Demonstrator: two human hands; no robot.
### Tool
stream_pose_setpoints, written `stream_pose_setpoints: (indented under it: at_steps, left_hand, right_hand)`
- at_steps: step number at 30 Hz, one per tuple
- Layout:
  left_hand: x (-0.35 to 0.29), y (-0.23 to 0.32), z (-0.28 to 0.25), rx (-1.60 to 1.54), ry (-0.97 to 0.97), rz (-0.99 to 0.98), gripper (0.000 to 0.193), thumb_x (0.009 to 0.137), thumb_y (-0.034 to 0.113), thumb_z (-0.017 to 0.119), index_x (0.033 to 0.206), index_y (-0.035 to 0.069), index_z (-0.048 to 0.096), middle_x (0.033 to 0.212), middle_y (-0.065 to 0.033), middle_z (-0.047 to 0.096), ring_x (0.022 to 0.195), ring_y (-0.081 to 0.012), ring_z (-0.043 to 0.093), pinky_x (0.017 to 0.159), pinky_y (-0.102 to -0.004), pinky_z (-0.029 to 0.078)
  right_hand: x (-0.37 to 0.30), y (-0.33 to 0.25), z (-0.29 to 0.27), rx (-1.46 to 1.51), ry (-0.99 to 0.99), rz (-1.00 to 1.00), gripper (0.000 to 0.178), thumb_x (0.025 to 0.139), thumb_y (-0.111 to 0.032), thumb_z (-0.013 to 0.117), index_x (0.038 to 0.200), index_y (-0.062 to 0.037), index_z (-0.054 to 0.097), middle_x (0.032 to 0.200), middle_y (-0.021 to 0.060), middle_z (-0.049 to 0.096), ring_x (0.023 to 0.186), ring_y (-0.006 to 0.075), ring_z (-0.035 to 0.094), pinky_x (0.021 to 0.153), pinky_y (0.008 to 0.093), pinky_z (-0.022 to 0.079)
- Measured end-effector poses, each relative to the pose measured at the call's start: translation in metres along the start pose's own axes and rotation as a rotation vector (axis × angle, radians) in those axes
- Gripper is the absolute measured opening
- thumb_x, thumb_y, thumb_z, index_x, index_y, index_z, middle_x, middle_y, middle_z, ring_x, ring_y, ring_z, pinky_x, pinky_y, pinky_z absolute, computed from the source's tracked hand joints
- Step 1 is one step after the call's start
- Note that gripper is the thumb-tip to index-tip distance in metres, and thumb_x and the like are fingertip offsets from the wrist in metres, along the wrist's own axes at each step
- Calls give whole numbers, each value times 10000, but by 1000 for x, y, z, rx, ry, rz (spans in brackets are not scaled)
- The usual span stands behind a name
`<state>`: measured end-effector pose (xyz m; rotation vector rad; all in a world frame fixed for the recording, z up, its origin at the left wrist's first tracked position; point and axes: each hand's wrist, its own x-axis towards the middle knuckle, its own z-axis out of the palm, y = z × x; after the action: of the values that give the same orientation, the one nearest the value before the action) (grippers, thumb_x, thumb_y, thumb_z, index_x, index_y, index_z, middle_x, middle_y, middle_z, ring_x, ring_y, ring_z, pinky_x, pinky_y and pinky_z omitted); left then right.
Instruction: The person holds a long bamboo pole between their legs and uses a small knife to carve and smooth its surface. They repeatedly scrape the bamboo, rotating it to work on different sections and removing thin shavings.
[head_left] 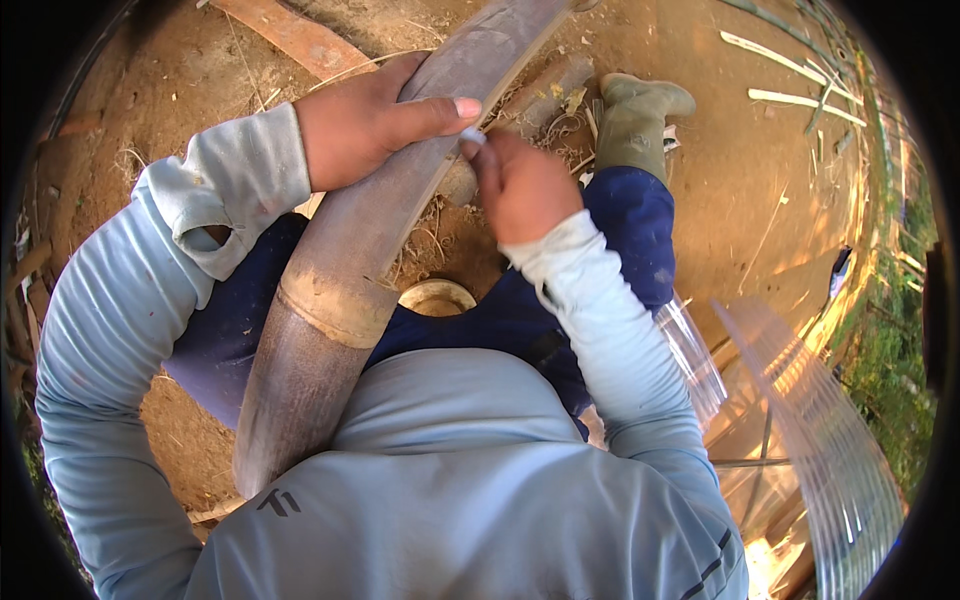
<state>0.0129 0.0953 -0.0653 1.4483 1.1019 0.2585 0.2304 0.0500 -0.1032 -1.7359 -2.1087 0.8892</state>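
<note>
A thick, grey-brown bamboo pole (370,210) slants from beside my body at lower left to the top of the view. One pale, raised ring marks its lower part, and its right edge looks cut straight along the length. My left hand (365,125) lies over the upper part and grips it, thumb across the top. Against the right edge, close to that thumb, is my right hand (530,185) with its fingers closed. A small whitish spot shows at its fingertips; what it holds is hidden and slightly blurred.
A reddish-brown board (290,38) lies on the dirt floor at the far left. Beneath the pole are thin shavings and another bamboo piece (545,95). My boot (640,115) stands right of them. Pale strips (800,97) lie far right; clear corrugated sheets (820,430) stand near right.
</note>
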Motion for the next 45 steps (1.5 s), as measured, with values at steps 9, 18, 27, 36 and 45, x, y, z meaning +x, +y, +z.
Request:
stream_pose_setpoints:
  at_steps: [9,18,27,36,45]
  left_hand:
    - [0,-1,1,-1,17,1,920,944,626,573,1530,-41,333,1246,-217,627,1103,-247,643,953,-348,509]
    - [0,-1,3,-14,19,10,895,951,625,563,1520,-35,356,1259,-220,623,1113,-244,637,949,-349,508]
    - [-1,-2,1,-43,0,23,892,952,622,561,1522,-33,354,1273,-220,617,1114,-258,637,960,-362,505]
    - [1,-2,2,0,11,41,896,954,621,562,1525,-35,349,1270,-217,615,1127,-252,628,968,-363,501]
    - [4,-5,2,51,36,29,888,958,610,563,1526,-37,346,1279,-216,612,1129,-246,628,965,-353,501]
  right_hand:
    - [-6,-10,0,-21,-51,-44,364,1033,-345,518,889,-38,653,738,249,665,718,466,661,660,543,517]
    - [-7,-6,2,23,9,-32,343,1037,-330,517,910,-42,654,720,238,660,710,460,666,670,554,520]
    - [-1,-7,-1,-52,57,-39,362,1017,-355,550,871,-36,640,704,251,655,706,459,669,632,555,520]
    - [-8,-14,-2,-106,21,-78,324,1024,-307,535,883,-39,653,721,219,673,712,436,672,651,542,521]
    - [-18,-17,-5,-96,-67,-63,319,1023,-308,537,877,-48,650,733,226,677,735,449,678,679,548,527]
